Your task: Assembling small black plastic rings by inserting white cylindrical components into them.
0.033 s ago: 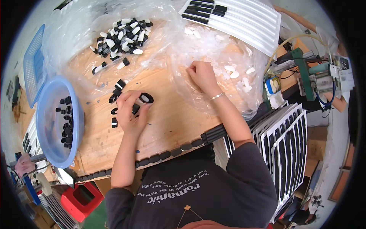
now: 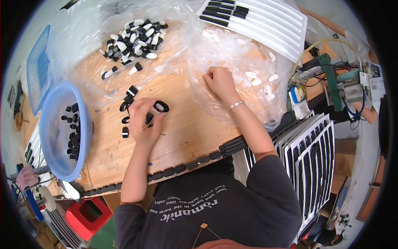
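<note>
One half-curled left hand (image 2: 143,120) is holding a white-centred black ring (image 2: 161,106); at its two o'clock, the right hand (image 2: 220,83) is showing folded fingers, contents impossible to tell.

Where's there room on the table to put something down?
Bare wooden tabletop shows between the left hand and clear plastic sheeting, and between the blue basin and loose black parts. It's crowded at the far black-and-white pile.

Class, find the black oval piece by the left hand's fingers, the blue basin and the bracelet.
Black oval piece (image 2: 160,107): head view, pale centre.
Blue basin (image 2: 54,133): head view, bare inside.
Bracelet (image 2: 236,104): head view, middle of band.
</note>
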Demonstrator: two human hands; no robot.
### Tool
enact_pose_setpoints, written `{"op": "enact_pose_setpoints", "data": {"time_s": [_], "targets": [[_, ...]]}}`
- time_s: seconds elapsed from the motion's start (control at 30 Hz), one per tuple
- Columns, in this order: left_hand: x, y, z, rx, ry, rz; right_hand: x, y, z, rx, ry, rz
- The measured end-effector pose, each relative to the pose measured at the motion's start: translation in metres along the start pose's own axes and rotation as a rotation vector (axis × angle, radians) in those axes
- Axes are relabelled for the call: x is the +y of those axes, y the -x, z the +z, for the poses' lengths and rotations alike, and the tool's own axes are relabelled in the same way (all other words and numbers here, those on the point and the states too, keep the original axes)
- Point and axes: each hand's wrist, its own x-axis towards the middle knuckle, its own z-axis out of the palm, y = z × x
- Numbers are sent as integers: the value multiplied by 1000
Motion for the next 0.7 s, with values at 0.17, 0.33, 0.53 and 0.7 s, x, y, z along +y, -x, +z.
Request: {"op": "enact_pose_setpoints", "data": {"time_s": [0.17, 0.33, 0.53, 0.7], "targets": [[-1, 0, -1, -31, -2, -6, -8, 3, -4, -72, 131, 90], [-1, 2, 2, 5, 39, 68, -44, 19, -14, 175, -139, -155], [6, 3, 3, 23, 35, 139, -134, 58, -24, 76, -799, -162], [2, 7, 6, 42, 149, 156, -146, 62, -18, 252, -766, -328]]}}
